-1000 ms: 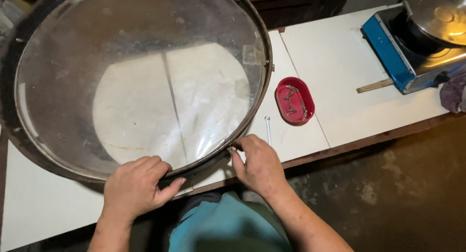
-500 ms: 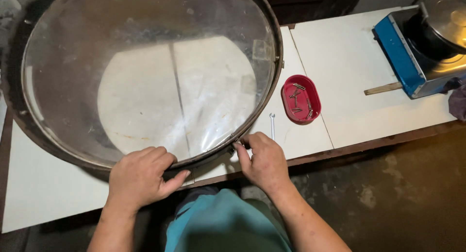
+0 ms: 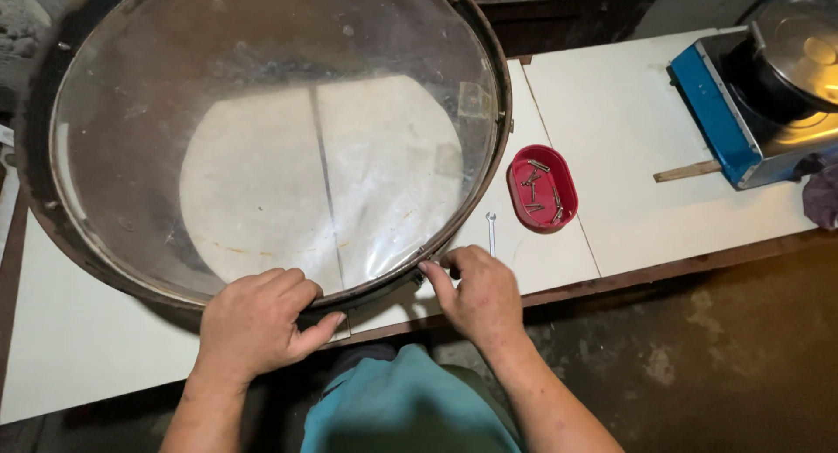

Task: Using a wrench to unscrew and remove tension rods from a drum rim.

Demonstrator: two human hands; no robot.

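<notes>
left hand point(image 3: 253, 326) gripping drum point(image 3: 262, 139) near rim | right hand point(image 3: 480, 291) pinching rim fitting | risk: tilted drum slides off table point(image 3: 611, 156), knocking red tray point(image 3: 543, 188) at right

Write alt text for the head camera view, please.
Two bare hands, left hand and right hand, grip the near rim of a large round drum with a clear skin, lying on a white table. Beside it sit a small wrench and a red tray of screws.

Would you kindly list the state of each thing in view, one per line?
Round drum frame: lying flat on the white table, clear skin across it.
Left hand: gripping the near rim.
Right hand: fingertips at the rim.
Red tray: holding small bolts.
Small wrench: lying loose.
</notes>
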